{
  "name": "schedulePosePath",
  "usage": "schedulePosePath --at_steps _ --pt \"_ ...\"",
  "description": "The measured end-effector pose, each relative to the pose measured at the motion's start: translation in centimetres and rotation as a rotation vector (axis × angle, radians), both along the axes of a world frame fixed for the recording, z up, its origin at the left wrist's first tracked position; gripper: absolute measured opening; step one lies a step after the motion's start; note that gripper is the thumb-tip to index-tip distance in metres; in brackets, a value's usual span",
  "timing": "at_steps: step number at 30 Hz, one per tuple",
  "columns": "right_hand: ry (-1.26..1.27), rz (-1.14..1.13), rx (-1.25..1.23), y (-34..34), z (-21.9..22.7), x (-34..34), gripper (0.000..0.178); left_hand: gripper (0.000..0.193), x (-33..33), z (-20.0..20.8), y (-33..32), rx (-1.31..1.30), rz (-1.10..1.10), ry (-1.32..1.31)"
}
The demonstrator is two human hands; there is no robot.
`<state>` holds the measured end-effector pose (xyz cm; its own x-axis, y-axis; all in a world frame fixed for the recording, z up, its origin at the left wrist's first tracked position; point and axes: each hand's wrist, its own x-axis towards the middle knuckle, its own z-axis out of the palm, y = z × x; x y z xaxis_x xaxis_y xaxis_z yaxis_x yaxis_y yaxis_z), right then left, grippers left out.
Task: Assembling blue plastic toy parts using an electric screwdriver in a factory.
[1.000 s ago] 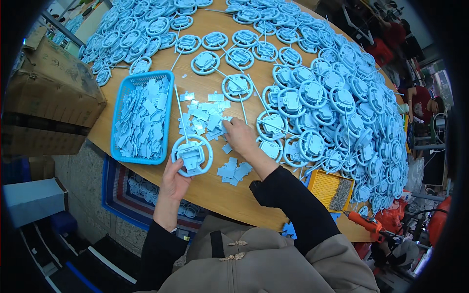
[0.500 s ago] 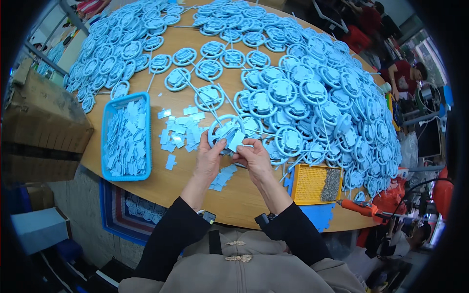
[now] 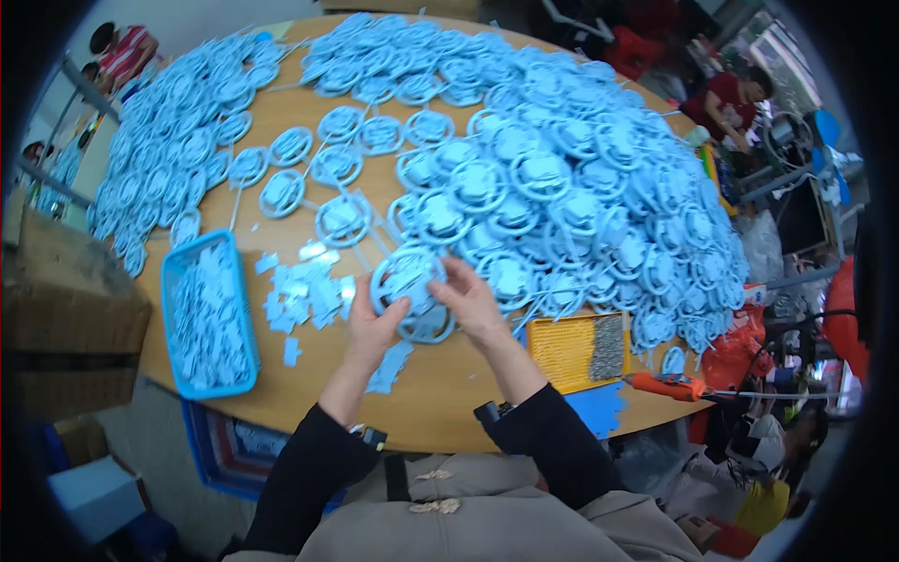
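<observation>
Both my hands hold one light blue round plastic ring part [image 3: 409, 281] above the wooden table [image 3: 440, 403]. My left hand [image 3: 375, 323] grips its lower left rim, while my right hand [image 3: 473, 302] pinches its right side. Loose small blue pieces [image 3: 304, 290] lie on the table just left of my hands. A large heap of the same blue ring parts [image 3: 581, 215] spreads to the right and beyond.
A blue rectangular basket [image 3: 211, 318] filled with small blue pieces sits at the left. A yellow tray [image 3: 573, 348] lies to the right, an orange-handled tool [image 3: 667, 385] beside it. More rings [image 3: 178, 159] cover the far left. Cardboard boxes [image 3: 66, 318] stand left; people sit beyond.
My hands came together on one ring part: a second ago the left held it at the table edge while the right reached among the pieces. Both now grip it higher up.
</observation>
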<state>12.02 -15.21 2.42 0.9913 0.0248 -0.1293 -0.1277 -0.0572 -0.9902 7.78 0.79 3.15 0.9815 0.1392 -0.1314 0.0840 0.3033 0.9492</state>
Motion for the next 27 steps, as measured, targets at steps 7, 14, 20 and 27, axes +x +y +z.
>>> schedulePosePath --at_steps 7,14,20,27 --pt "0.194 0.051 0.399 -1.9 1.4 -0.1 0.038 0.055 2.1 1.1 -1.4 0.204 -0.176 -0.012" --pt "0.016 -0.312 0.236 -7.0 3.0 2.6 0.028 0.073 7.7 1.3 -3.7 0.116 -0.388 -0.055" --pt "0.049 -0.449 0.539 -9.3 7.9 4.6 0.028 0.051 13.6 -4.2 4.0 1.256 -0.119 -0.007" --pt "-0.232 0.29 -0.45 -2.3 0.6 1.1 0.035 0.057 18.9 -5.5 1.9 1.498 -0.31 -0.009"
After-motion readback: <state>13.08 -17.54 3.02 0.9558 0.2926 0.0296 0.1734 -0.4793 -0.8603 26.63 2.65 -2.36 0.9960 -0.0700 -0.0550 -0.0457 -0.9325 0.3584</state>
